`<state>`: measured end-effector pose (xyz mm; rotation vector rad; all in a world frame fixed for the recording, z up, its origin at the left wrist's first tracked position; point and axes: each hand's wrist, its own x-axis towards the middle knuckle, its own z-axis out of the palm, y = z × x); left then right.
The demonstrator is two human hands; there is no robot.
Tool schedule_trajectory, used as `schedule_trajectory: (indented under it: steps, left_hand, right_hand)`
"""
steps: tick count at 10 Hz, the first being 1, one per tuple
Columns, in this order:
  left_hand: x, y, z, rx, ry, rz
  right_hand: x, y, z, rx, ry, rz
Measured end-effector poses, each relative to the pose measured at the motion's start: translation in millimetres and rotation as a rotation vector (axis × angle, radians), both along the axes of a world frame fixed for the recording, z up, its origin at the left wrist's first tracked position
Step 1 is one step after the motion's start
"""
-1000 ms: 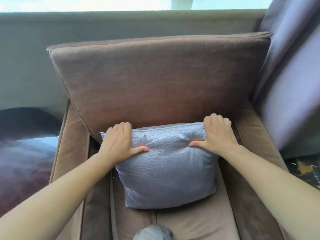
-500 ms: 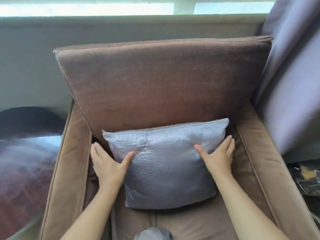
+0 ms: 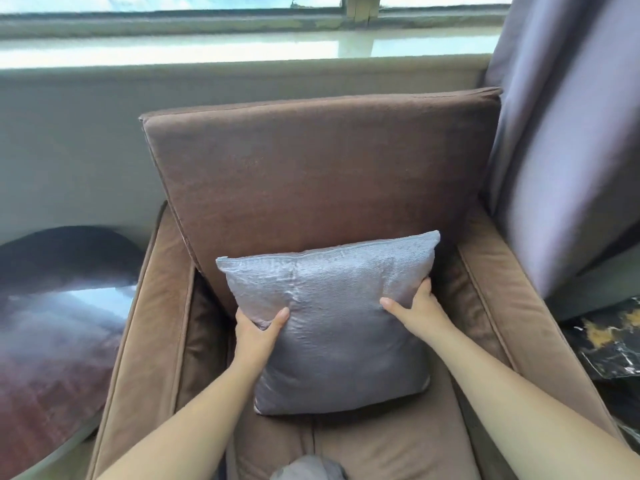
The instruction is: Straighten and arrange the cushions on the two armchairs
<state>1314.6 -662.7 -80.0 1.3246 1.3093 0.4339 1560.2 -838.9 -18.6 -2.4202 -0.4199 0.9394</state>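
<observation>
A shiny grey throw cushion (image 3: 332, 320) stands upright on the seat of a brown armchair (image 3: 156, 327), leaning against the large brown back cushion (image 3: 311, 174). My left hand (image 3: 258, 329) grips the grey cushion's left edge, thumb on the front and fingers behind. On the right edge sits my right hand (image 3: 415, 306), held the same way, thumb on the front face. The cushion sits slightly tilted, its right top corner higher. The back cushion leans a little to the left in the chair.
A dark glossy round table (image 3: 52, 327) is left of the armchair. A grey-purple curtain (image 3: 568, 140) hangs at the right, over a dark marble floor (image 3: 609, 341). A window sill (image 3: 207, 46) runs behind the chair. A bit of grey fabric (image 3: 308, 469) shows at the bottom edge.
My hands slid from the cushion's top corners down to its side edges and closed on them. The cushion now stands a little more to the right, and my view has pulled back.
</observation>
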Motion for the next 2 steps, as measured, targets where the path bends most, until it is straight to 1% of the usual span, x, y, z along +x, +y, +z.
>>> schedule_trajectory:
  steps: [1, 2]
  left_hand:
    - [-16, -2, -7, 0.013, 0.063, -0.031]
    - [-21, -24, 31, 0.003, 0.000, -0.065]
  right_hand:
    - [-16, -26, 19, -0.034, -0.052, 0.114]
    - [-40, -56, 50, 0.004, -0.102, 0.201]
